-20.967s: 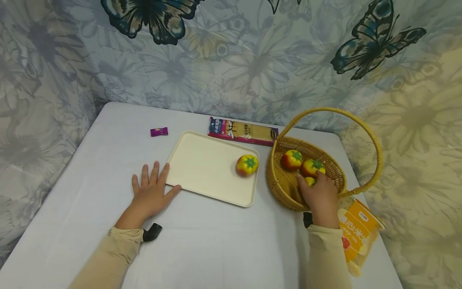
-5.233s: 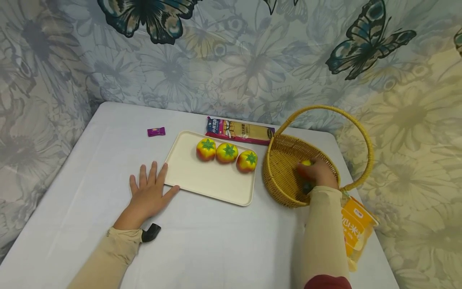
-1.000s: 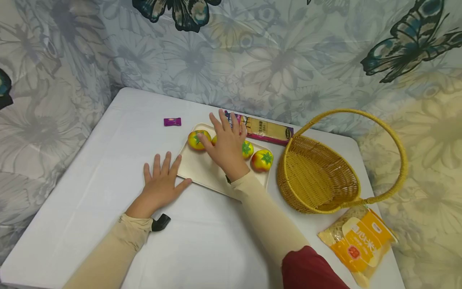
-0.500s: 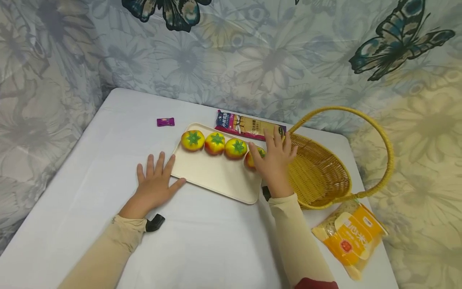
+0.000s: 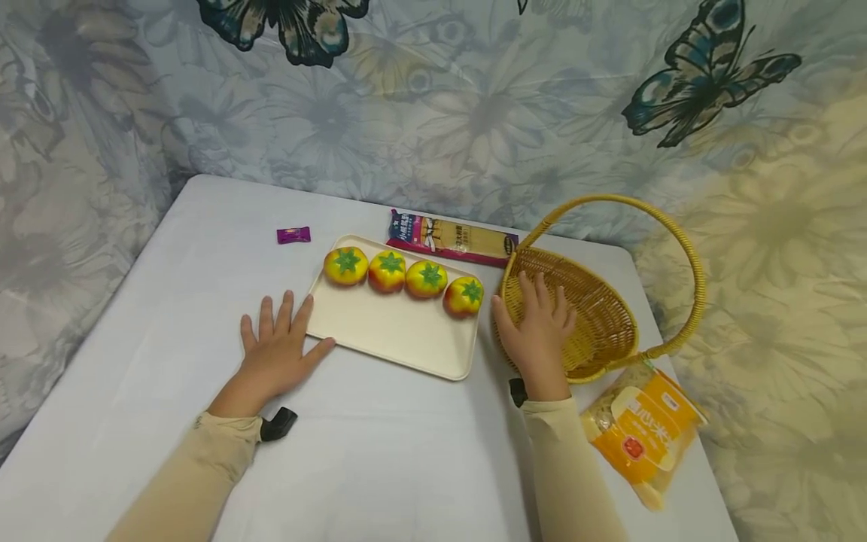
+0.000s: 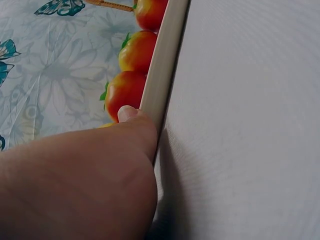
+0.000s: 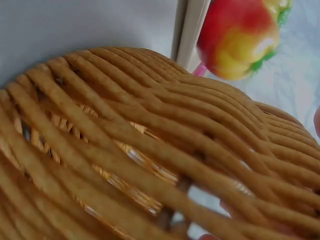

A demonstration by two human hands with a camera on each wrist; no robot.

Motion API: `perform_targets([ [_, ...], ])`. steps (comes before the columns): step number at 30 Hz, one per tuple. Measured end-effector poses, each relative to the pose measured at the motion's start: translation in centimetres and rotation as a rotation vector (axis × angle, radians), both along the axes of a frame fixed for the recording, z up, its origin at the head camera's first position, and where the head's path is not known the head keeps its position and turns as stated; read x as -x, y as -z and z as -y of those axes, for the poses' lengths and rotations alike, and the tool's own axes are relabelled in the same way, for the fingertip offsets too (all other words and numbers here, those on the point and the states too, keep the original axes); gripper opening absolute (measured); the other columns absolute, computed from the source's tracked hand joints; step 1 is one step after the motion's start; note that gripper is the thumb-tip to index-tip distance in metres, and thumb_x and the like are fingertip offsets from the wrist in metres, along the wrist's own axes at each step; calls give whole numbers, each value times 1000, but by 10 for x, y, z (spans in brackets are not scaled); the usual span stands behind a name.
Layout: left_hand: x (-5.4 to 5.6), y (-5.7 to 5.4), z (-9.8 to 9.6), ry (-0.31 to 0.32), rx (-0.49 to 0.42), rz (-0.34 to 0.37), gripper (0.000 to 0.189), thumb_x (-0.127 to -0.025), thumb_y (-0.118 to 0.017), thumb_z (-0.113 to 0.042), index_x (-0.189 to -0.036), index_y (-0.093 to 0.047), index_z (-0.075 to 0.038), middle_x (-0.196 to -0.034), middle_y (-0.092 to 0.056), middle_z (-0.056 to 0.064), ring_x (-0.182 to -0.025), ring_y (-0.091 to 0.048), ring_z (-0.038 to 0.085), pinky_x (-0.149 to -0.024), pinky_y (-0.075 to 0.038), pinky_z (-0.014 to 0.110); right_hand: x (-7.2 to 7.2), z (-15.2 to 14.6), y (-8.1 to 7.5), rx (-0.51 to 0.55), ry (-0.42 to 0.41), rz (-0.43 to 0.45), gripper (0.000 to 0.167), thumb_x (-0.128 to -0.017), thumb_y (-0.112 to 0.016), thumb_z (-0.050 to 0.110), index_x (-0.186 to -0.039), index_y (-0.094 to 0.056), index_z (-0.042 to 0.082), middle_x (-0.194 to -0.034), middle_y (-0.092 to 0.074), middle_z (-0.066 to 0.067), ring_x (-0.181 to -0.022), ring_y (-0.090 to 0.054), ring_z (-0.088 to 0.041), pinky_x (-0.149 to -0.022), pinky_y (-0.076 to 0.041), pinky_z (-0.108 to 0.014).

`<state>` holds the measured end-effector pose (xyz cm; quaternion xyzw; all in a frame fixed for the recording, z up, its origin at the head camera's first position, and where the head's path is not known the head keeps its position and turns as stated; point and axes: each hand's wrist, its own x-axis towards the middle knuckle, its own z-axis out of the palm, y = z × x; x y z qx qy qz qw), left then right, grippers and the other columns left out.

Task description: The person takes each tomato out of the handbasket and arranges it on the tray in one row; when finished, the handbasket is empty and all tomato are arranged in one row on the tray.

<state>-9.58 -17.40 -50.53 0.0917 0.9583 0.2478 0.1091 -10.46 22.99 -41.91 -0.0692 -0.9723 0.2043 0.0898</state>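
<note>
Several red-and-yellow tomato-like fruits (image 5: 387,272) with green star-shaped tops stand in a row along the far side of the cream tray (image 5: 400,339). My left hand (image 5: 274,357) rests on the white table with its fingers spread. Its thumb touches the tray's near rim, as the left wrist view shows. To the right, my right hand (image 5: 538,339) is over the near left part of the yellow wicker basket (image 5: 603,301), fingers spread and holding nothing. Woven strands of the basket (image 7: 150,125) fill most of the right wrist view. Whether the hand touches the basket, I cannot tell.
A long noodle-like packet (image 5: 450,239) lies behind the tray. Left of that is a small purple wrapped sweet (image 5: 293,235). An orange-and-clear bag (image 5: 643,433) lies in front of the basket at the table's right edge. The basket's tall handle (image 5: 698,278) arches up on the right.
Over the earlier frames, fruits have gone from the basket into the row on the tray. Lately my right hand has moved rightward from above the tray to the basket. The left hand has stayed put.
</note>
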Motion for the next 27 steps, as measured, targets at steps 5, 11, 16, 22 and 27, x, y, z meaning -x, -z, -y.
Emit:
perform_targets([
  [5,2,3,4,-1,-9,-4,98,-105,-39,-72,-171,-2,-10,-173,14,26,-154,26,51,-111,22,75,1,5,3,18,-14,-23,76,-106,-50,61,-166,-38,16,-174,-23,-16,-159,-1,-48,-117,6,-75],
  [11,4,5,3,11,-21,-9,98,-105,-39,-72,-171,-2,-10,-173,13,26,-154,24,52,-111,22,75,2,6,8,14,-6,-20,75,-106,-54,57,-166,-38,15,-174,-23,-17,-159,-2,-47,-117,6,-74],
  [16,7,4,3,16,-19,-13,98,-105,-39,-72,-171,-2,-10,-173,15,26,-154,25,52,-111,22,75,3,6,11,2,2,-34,74,-106,-56,55,-166,-38,16,-173,-25,-17,-158,-6,-48,-117,4,-75],
  [22,8,7,2,6,-33,-15,99,-104,-40,-73,-171,-1,-12,-172,21,24,-153,28,50,-111,23,74,3,7,11,-4,-4,-50,73,-106,-57,55,-165,-39,16,-173,-26,-17,-159,-5,-46,-118,6,-73],
  [27,6,3,0,-71,-30,-33,101,-103,-38,-75,-171,0,-12,-170,26,27,-149,32,55,-108,25,76,2,7,12,-12,-29,-73,73,-105,-58,56,-165,-41,17,-173,-26,-15,-159,-6,-45,-118,5,-73],
])
